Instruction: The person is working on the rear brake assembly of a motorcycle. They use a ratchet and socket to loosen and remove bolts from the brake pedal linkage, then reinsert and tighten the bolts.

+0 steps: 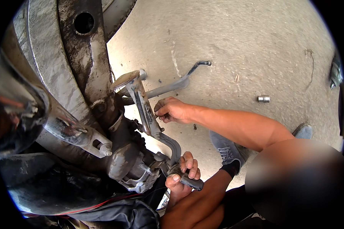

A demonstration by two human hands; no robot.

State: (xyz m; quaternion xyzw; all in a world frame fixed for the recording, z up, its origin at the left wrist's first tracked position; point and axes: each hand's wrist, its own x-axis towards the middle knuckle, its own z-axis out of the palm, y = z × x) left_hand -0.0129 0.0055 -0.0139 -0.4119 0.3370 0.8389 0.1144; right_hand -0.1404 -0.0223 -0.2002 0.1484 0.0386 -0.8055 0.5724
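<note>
My left hand is closed around a black rubber-covered footpeg at the end of a bent metal tube. Its thumb and fingertips face up. Farther out, my right hand has its fingers pinched together beside a worn metal bracket joined to that tube. Whatever those fingertips hold is hidden. A round, flat plate tops the bracket. Left of my hands is the underside of a dirty motorcycle, with its engine casing nearest my left hand.
A bent grey bar with a dark end extends over the concrete ground. A silver socket and a small dark bolt lie there. My grey shoe is right of the bracket. A chrome part juts from the left.
</note>
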